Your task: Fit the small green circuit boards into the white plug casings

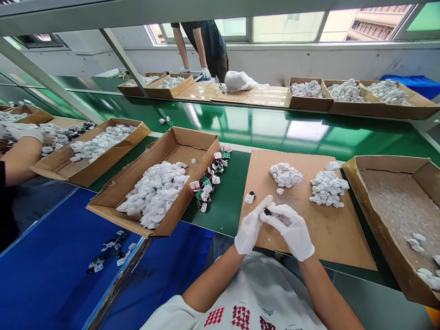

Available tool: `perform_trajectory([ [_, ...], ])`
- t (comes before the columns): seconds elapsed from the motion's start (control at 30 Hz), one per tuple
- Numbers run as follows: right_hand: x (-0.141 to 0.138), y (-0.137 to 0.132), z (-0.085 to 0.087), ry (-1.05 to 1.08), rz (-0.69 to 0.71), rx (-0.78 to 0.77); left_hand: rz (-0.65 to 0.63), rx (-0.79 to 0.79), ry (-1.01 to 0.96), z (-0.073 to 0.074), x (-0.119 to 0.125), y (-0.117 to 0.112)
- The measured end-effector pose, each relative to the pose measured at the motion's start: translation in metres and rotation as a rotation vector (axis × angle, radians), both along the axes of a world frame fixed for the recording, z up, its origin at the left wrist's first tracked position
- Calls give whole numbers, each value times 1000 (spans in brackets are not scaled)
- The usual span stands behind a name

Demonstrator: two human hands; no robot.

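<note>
Both my hands wear white gloves and meet over the near part of a flat cardboard sheet (347,243). My left hand (248,231) is closed at the fingertips on a small black part (267,211). Pinching the same part from the other side is my right hand (294,231). The fingers hide most of the part. Just left of them lies a white piece with a black bit (250,198). Beyond my hands are two heaps of small white pieces, a left heap (286,175) and a right heap (329,189).
An open box (187,153) with many white pieces stands left; green circuit boards (207,185) line its side. Another box (385,238) stands right. Behind runs a green conveyor (254,126). A co-worker's gloved hand (25,132) is at far left; another person (208,46) stands behind.
</note>
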State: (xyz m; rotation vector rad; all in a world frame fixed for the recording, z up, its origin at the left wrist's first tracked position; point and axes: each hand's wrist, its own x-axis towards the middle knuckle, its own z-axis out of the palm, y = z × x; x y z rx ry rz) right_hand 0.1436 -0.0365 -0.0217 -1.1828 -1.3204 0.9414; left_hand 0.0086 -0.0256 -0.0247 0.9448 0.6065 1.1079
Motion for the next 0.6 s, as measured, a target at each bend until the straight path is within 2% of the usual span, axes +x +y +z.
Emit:
perform_trajectory([
  [0.1,-3,-1,1,-50,-36,67,38,28,99,4,0,-2],
  [0.2,4,-6,6,-184,30,79,151,-28,126,2,3,-2],
  [0.3,16,-13,10,-261,-67,53,212,-74,88,-4,7,0],
  [0.37,21,-15,10,-312,-150,120,189,-74,70,-8,7,1],
  [0.4,21,-15,10,-349,-147,167,164,-70,69,-9,7,2],
  [0.5,16,-11,9,-479,-59,276,91,-82,101,-11,5,4],
  [0.6,8,-5,6,-581,-14,262,4,-93,89,-11,3,6],
])
